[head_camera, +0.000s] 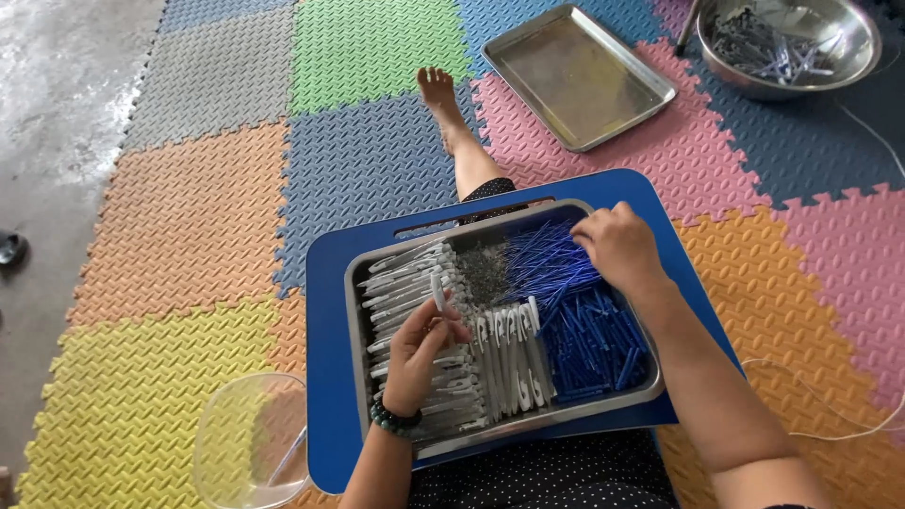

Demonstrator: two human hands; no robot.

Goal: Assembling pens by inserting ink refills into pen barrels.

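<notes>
- Nearest the camera, the person's lap in dark dotted cloth carries one blue lap table (330,377), and the two forearms reach forward over it.
- One steel tray (356,283) sits on the lap table, packed with pen parts in sorted groups, too many to count.
- White pen barrels (405,273) fill the tray's left side in one stack; a second group of white barrels (509,358) lies at the lower middle.
- Thin blue refills (542,259) lie fanned in the upper middle, and dark blue pen parts (599,344) are heaped at the lower right. A patch of small grey springs (483,273) sits between the white barrels and the refills.
- The left hand (419,353), with one dark bead bracelet (391,418) on its wrist, has its fingers closed together around a single white pen barrel (437,290), held upright above the tray's left half.
- The right hand (617,247) rests palm down on the blue refills, fingers bent and close together, tips touching the refills; whether they pinch one cannot be told.
- One clear plastic bowl (247,443) stands on the foam mat (189,217) to the left of the lap table.
- Further off, one empty-looking steel tray (580,75) and one steel bowl (787,42) of pen parts rest on the mat, beyond one bare foot (438,94).
</notes>
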